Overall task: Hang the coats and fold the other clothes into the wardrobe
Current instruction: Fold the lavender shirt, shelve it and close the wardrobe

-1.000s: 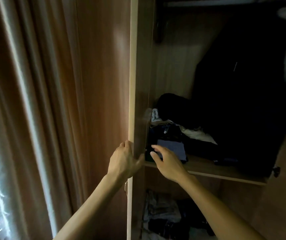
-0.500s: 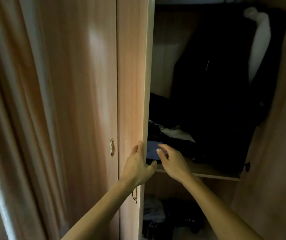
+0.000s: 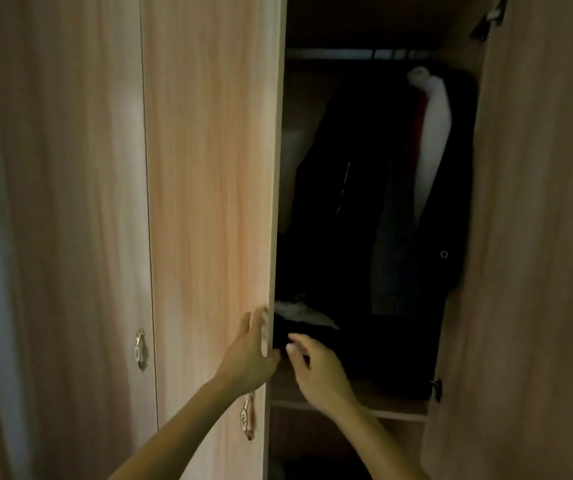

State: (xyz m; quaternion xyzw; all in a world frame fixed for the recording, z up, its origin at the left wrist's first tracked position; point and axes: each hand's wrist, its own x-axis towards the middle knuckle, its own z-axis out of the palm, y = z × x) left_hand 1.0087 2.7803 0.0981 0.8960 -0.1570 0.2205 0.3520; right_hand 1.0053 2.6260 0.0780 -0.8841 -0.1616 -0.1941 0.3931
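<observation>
A wooden wardrobe stands in front of me, its left door point(image 3: 208, 202) swung most of the way across the opening. My left hand point(image 3: 248, 355) lies flat on that door's free edge, fingers on the front and thumb round the edge. My right hand point(image 3: 316, 368) hovers just inside, over the shelf point(image 3: 399, 408), fingers apart and empty. Dark coats point(image 3: 364, 220) hang from the rail point(image 3: 364, 53), one with a white lining point(image 3: 432, 140). Folded dark and pale clothes point(image 3: 298, 311) lie on the shelf, mostly hidden by the door.
The right door point(image 3: 537, 237) stands open at the right. A neighbouring closed door point(image 3: 80, 220) with a brass handle point(image 3: 139, 349) is at the left. Another brass handle point(image 3: 247, 415) sits low on the door under my left hand. Darkness hides the compartment below the shelf.
The left door has swung to the right, covering much of the folded clothes. My right hand has drawn back from the pile. My view has shifted right and up; the curtain has left the frame.
</observation>
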